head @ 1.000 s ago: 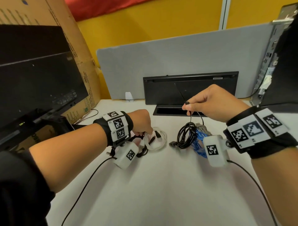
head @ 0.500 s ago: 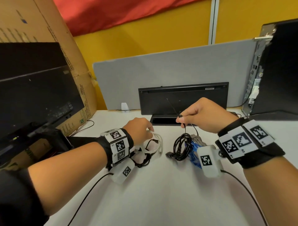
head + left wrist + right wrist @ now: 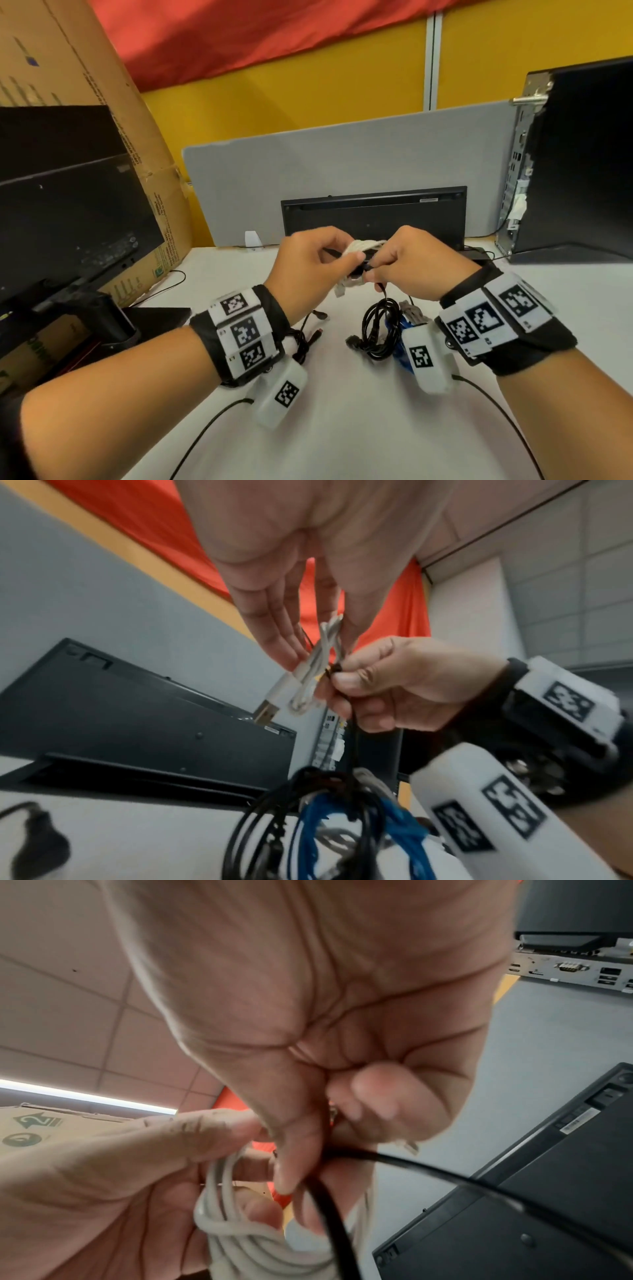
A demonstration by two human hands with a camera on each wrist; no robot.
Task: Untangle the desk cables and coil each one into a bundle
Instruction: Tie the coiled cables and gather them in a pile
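My left hand (image 3: 346, 260) holds a coiled white cable (image 3: 363, 245) in the air above the white desk (image 3: 342, 428). In the left wrist view its fingers (image 3: 284, 642) and thumb pinch the white cable (image 3: 315, 669), whose USB plug (image 3: 270, 710) hangs below. My right hand (image 3: 373, 270) touches the same coil and pinches the end of a thin black cable (image 3: 383, 294). That cable drops to a black bundle (image 3: 376, 329) on the desk, with a blue cable (image 3: 399, 353) beside it. The right wrist view shows the black cable (image 3: 329, 1218) crossing the white cable (image 3: 240, 1240).
A black keyboard (image 3: 373, 212) leans on the grey partition (image 3: 342, 164) behind my hands. A monitor (image 3: 68, 212) and cardboard box (image 3: 85, 85) stand on the left, a computer tower (image 3: 582, 161) on the right. A loose black cable with plugs (image 3: 305, 335) lies under my left wrist.
My left hand has lifted the white coil off the desk and brought it to the right hand. The right hand, still pinching the black cable end, moved slightly left to meet it.
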